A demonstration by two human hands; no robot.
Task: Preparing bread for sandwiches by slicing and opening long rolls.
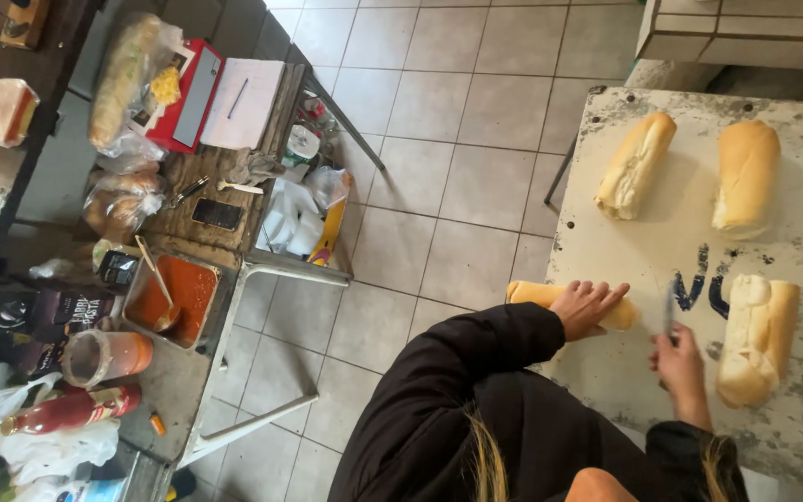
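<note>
Bread roll [550, 295] lying crosswise on desk [643, 251], pressed under flat, open left hand [590, 306]; right hand [677, 355] clamped on knife [669, 309], blade hard to see.

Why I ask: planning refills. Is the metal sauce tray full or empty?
Partly full: orange-red sauce covers the bottom of the metal tray, with a spoon resting in it.

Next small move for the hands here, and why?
Probably lower the knife onto the bread roll to start a cut. The left hand already pins that roll flat at the table edge, and the right hand holds the blade just beside it, not touching.
</note>
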